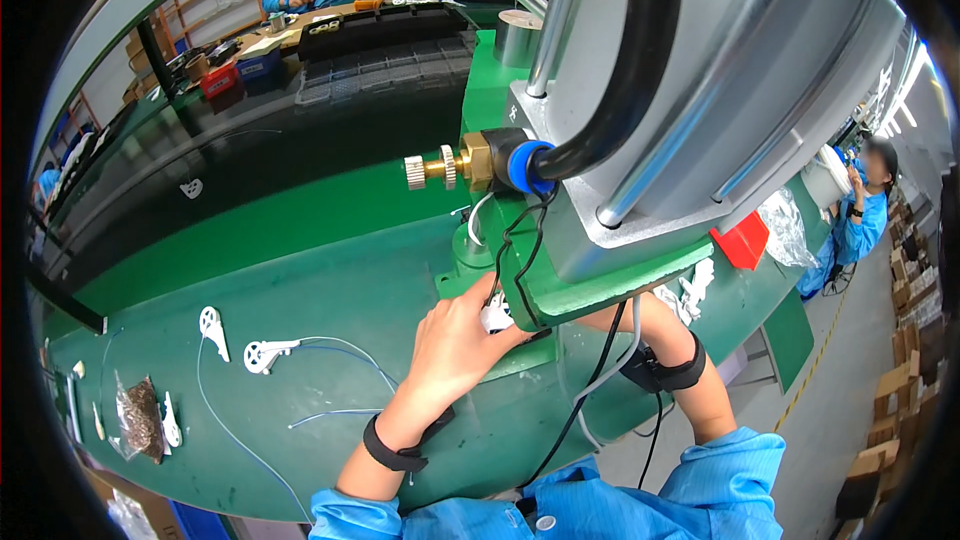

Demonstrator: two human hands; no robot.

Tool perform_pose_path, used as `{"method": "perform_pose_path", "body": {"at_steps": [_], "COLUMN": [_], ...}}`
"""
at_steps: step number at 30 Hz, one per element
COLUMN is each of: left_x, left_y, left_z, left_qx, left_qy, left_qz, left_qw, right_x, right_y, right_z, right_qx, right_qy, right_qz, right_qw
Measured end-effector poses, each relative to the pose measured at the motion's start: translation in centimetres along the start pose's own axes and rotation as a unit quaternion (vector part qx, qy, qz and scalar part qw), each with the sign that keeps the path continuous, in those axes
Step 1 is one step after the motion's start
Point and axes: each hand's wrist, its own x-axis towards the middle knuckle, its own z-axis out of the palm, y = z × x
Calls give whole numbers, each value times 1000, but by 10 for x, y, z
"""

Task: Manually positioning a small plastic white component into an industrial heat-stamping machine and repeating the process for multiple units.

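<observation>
My left hand (452, 345) is under the front of a green and grey pneumatic press (610, 260). Its thumb and fingers close around a small white plastic part (497, 316). My right hand (640, 316) reaches beneath the press's green plate, which hides its fingers. To the left on the green bench lie two white plastic pieces, one round-headed with a narrow tail (212, 328) and another with a wheel-like head (267, 355). Thin cables (345, 344) run from these across the bench. Black bands circle both my wrists.
A clear bag of small brown parts (142, 418) sits at the far left beside another white piece (172, 422). Right of the press are a red bin (742, 240) and clear plastic wrap (787, 228). A black conveyor (330, 130) runs behind. Co-workers sit beyond it and at right.
</observation>
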Motion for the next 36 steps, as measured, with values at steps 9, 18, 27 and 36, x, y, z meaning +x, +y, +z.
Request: {"method": "perform_pose_path", "body": {"at_steps": [9, 18, 27, 36], "left_x": [2, 3, 3, 2], "left_y": [0, 1, -1, -1], "left_z": [1, -1, -1, -2], "left_qx": [0, -25, -21, -21], "left_qy": [-8, -11, -20, -12], "left_qz": [-4, 9, -6, -3], "left_qw": [1000, 1000, 1000, 1000], "right_x": [-7, 2, 12, 12], "right_y": [-5, 5, -16, -8], "right_z": [-2, -2, -8, -2], "right_qx": [-140, -155, -96, -71], "right_qy": [-19, -18, -1, -59], "right_qz": [25, -68, -68, -9], "right_qw": [990, 985, 993, 996]}}
